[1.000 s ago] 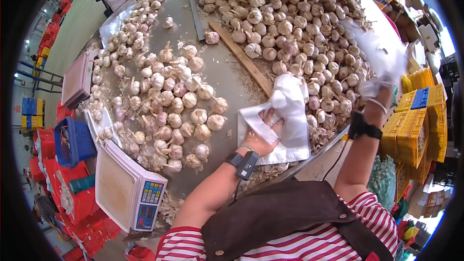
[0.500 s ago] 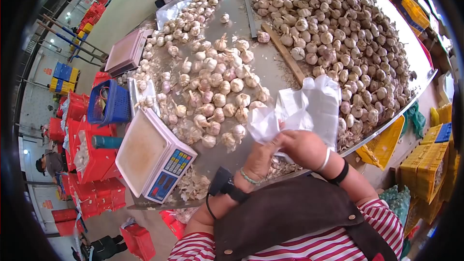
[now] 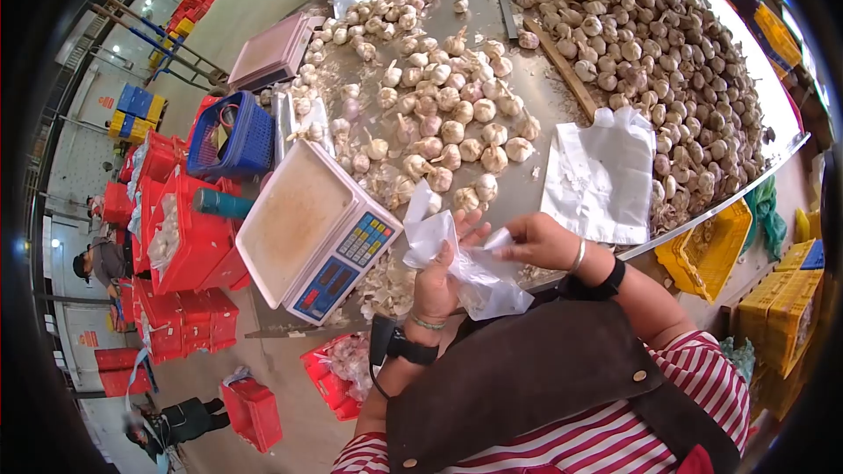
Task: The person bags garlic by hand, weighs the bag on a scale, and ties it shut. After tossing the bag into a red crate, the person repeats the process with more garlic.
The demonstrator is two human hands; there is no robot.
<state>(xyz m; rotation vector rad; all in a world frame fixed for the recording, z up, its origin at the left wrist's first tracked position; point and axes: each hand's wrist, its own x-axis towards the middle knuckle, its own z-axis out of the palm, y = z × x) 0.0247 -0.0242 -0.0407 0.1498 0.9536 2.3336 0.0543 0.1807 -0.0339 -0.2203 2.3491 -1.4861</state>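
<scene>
My left hand [image 3: 439, 283] holds a thin white plastic bag [image 3: 493, 291] in front of my apron. The bag lies between its thumb and fingers, and part of it sticks up beyond the thumb. On the other side, my right hand [image 3: 551, 244] pinches the bag's edge between thumb and fingertips. Beyond the right hand, a flat stack of white plastic bags [image 3: 599, 177] rests on the metal table [image 3: 549, 105]. Loose garlic bulbs [image 3: 452, 132] lie scattered ahead of my left hand.
A digital scale [image 3: 307, 219] stands left of my hands. Behind it are a blue basket [image 3: 230, 136] and another scale [image 3: 270, 48]. A wooden strip [image 3: 562, 70] borders the large garlic heap [image 3: 650, 61]. Red crates [image 3: 180, 237] stand left, yellow crates [image 3: 777, 316] right.
Both hands have moved back from the bag stack toward my body, bringing one bag away from it. The stack now lies flat on the table. The view has shifted left.
</scene>
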